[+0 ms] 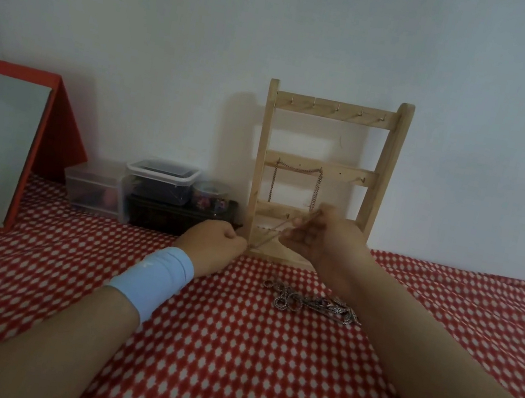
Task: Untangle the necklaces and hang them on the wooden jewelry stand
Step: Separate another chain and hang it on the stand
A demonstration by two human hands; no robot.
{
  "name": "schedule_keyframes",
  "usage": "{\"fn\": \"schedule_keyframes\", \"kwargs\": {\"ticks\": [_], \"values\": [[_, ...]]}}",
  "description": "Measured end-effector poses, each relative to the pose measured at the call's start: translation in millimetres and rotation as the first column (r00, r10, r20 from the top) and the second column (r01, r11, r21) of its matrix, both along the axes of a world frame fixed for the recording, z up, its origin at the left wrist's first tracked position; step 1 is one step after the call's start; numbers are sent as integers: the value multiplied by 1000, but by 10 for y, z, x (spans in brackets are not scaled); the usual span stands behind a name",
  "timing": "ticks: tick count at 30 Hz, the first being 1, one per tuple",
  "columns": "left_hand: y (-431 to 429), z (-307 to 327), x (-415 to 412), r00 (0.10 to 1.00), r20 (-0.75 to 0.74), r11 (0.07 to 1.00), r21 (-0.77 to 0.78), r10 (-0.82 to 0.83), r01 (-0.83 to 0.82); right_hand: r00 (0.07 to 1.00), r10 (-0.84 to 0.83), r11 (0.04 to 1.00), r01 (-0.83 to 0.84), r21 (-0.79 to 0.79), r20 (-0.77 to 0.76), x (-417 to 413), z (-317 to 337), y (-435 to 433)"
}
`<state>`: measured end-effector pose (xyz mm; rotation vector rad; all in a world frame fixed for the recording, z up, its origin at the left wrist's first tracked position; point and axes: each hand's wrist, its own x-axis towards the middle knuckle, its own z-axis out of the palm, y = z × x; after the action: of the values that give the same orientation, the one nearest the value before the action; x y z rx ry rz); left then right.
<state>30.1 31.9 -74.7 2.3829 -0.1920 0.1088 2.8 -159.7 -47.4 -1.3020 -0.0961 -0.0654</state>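
Thin chain (279,227) pulled taut btwn both hands: left hand (211,247) fisted on low end, right hand (321,234) pinching upper end, blurry, prob. fingertips. Behind: wooden stand (332,113) w/ one necklace (297,178) hung mid-rail. Tangled necklaces (309,304) on cloth (229,349) beneath right wrist.

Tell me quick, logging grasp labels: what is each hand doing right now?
Left hand: closed, pinching one end of a thin chain.
Right hand: closed on the chain's other end, pulling it taut before the wooden jewelry stand.
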Motion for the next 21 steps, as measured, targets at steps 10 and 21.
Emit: {"fn": "schedule_keyframes", "kwargs": {"ticks": [10,21], "values": [[207,26,189,987,-80,984,122,141,-131,987,-157,986,156,-64,-13,32,52,-178],[303,163,39,974,-11,644,752,227,-142,946,215,-255,293,-922,242,-116,18,-36]]}}
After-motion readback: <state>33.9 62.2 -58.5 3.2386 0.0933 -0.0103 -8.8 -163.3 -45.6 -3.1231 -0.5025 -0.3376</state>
